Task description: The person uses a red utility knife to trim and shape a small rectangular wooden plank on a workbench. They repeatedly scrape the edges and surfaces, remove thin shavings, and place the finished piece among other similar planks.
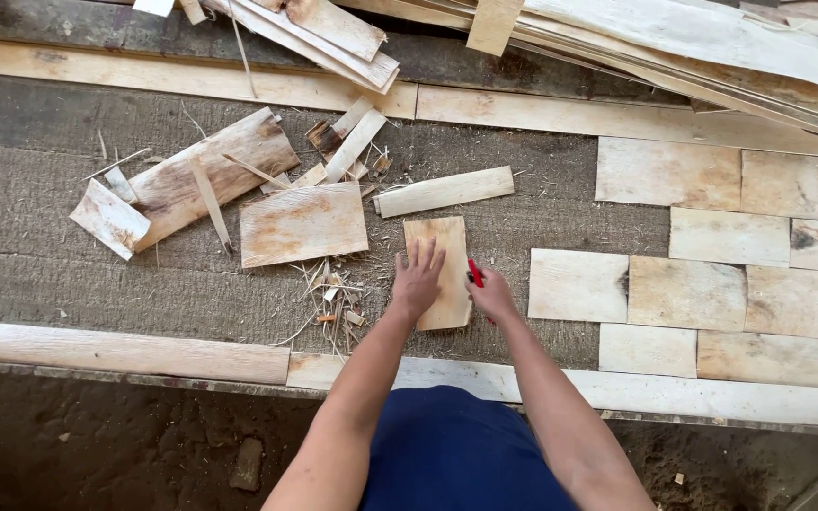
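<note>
A narrow upright piece of thin wood veneer (445, 255) lies on the rough grey work surface (68, 284) in front of me. My left hand (417, 282) presses flat on its left half, fingers spread. My right hand (491, 293) sits at the piece's right edge and grips a small red-handled cutter (474, 273) held against that edge. To the right, several trimmed veneer rectangles (686, 291) lie side by side in rows.
Untrimmed veneer scraps (303, 223) and splinters (333, 293) litter the left side. A loose strip (444, 191) lies just beyond the piece. A stack of long veneer sheets (712, 47) runs along the back. Wooden rails (115, 350) border the near edge.
</note>
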